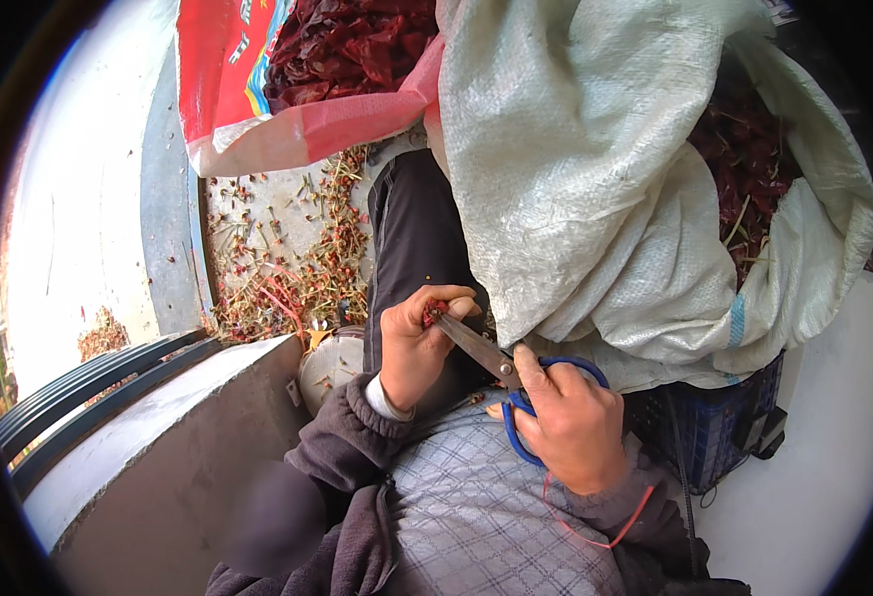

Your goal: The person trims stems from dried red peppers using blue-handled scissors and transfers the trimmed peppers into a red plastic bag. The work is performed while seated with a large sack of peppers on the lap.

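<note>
My left hand (416, 343) pinches a small dark red dried chili (434, 311) between thumb and fingers, most of it hidden by them. In my right hand (572, 423) is a pair of scissors (485, 352) with blue handles, fingers through the loops. Their metal blades point up and left, and the tips meet the chili at my left fingertips. Both hands are above my lap, over a checked grey cloth (474, 492) and one dark trouser leg (416, 223). A pink plastic strip (630, 518) hangs by my right sleeve.
Ahead, a red printed woven sack (220, 97) holds dried red chilies (354, 56). A white woven sack (578, 171), also with chilies (753, 164), rests at the right by a blue plastic crate (712, 432). Cut stems (325, 246) litter the floor. A low concrete wall (191, 447) and metal rails (101, 402) stand left.
</note>
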Tool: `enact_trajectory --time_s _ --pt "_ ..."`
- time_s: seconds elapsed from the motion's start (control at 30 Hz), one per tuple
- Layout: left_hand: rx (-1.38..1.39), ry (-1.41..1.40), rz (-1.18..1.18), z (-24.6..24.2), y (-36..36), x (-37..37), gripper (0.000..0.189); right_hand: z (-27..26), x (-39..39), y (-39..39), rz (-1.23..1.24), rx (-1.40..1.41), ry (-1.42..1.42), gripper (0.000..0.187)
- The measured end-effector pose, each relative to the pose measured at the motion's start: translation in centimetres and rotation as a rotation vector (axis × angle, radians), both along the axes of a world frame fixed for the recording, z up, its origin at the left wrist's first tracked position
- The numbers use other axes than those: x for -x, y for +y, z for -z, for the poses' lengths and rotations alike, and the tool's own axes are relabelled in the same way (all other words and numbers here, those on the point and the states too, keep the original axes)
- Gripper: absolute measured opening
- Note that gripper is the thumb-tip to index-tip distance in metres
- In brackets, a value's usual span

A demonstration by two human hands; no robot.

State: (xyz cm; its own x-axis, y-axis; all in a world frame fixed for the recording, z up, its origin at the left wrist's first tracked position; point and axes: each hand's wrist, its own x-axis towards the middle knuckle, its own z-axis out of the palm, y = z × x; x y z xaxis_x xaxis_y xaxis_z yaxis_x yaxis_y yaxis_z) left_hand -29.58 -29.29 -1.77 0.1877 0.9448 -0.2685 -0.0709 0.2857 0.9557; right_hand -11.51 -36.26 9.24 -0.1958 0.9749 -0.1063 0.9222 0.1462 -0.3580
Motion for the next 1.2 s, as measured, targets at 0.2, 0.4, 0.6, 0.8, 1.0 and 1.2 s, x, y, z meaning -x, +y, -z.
enact_trajectory --time_s 0.2,0.4,0.6,0.8,1.0,1.2 --pt "0.02 -0.143 0.065 0.3 0.3 0.4 0.016 2.6 -0.7 -0.4 0.08 0.067 0.36 0.062" --pt "0.042 -0.204 0.069 0.4 0.0 0.4 0.019 4.0 -0.7 -1.5 -0.018 -0.232 0.028 0.058" --pt "0.051 -0.221 0.086 0.6 -0.1 0.6 0.02 6.1 -0.5 -1.3 0.068 -0.182 0.401 0.066" --pt "-0.017 -0.192 0.248 0.8 0.4 1.9 0.032 6.5 -1.0 -1.7 0.178 0.105 0.745 0.072" --pt "-0.069 -0.33 0.3 -0.6 0.1 2.9 0.055 4.7 -2.0 -1.7 0.152 0.096 0.593 0.072" --pt "0.002 -0.326 0.226 0.0 -0.3 1.9 0.044 3.9 -1.8 -2.3 0.082 -0.192 0.169 0.064"
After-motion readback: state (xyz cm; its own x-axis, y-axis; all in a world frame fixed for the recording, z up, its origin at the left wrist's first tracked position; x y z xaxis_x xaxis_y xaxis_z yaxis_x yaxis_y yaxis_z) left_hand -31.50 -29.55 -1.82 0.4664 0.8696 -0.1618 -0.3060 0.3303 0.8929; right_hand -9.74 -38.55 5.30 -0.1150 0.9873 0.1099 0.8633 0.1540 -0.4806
